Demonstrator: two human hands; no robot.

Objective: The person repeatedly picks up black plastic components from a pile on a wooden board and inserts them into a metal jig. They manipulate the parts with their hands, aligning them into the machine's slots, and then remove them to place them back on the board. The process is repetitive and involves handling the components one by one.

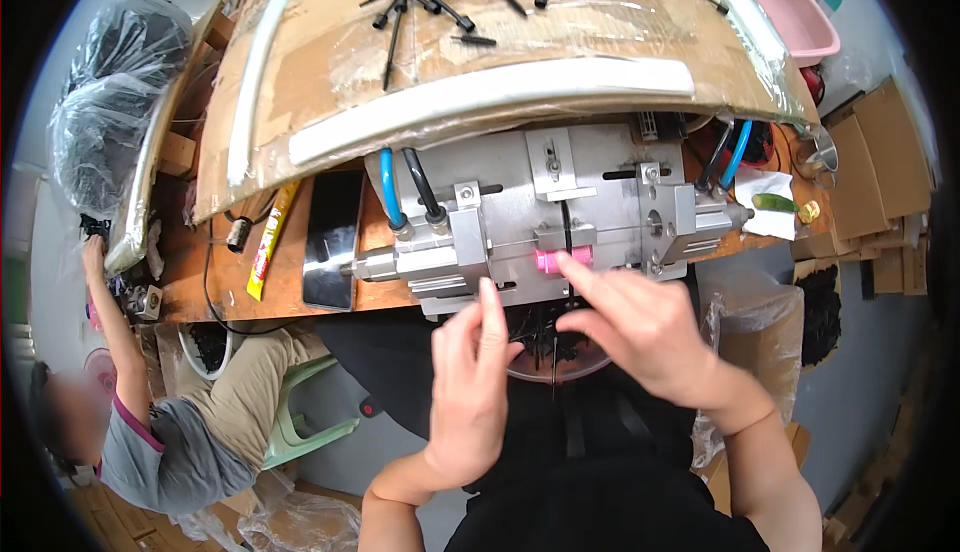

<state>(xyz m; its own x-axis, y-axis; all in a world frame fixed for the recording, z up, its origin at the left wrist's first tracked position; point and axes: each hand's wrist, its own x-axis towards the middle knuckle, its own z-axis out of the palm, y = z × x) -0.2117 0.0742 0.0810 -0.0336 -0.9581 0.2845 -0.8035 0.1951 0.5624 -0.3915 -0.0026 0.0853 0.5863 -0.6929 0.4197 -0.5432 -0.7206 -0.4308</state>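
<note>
A metal fixture (520, 167) with a cylinder block at each side stands at the table's front edge. Upright in its middle lies a thin black rod (567, 220), crossing a bright pink piece (549, 261). My right hand (650, 337) reaches in from the right, its index fingertip at the pink piece and the thumb spread apart below. By the left cylinder block, my left hand (465, 392) points its index finger upward, the other fingers curled, with nothing visible in it. Below the fixture, a bowl (560, 377) of black rods is partly hidden by my hands.
Many black rods with thick ends (430, 7) lie on a cardboard sheet (480, 47) above the fixture. A phone (331, 237) and a yellow packet (268, 252) lie to the left. Blue air hoses (388, 187) rise beside the cylinders. Another person (170, 447) sits at left.
</note>
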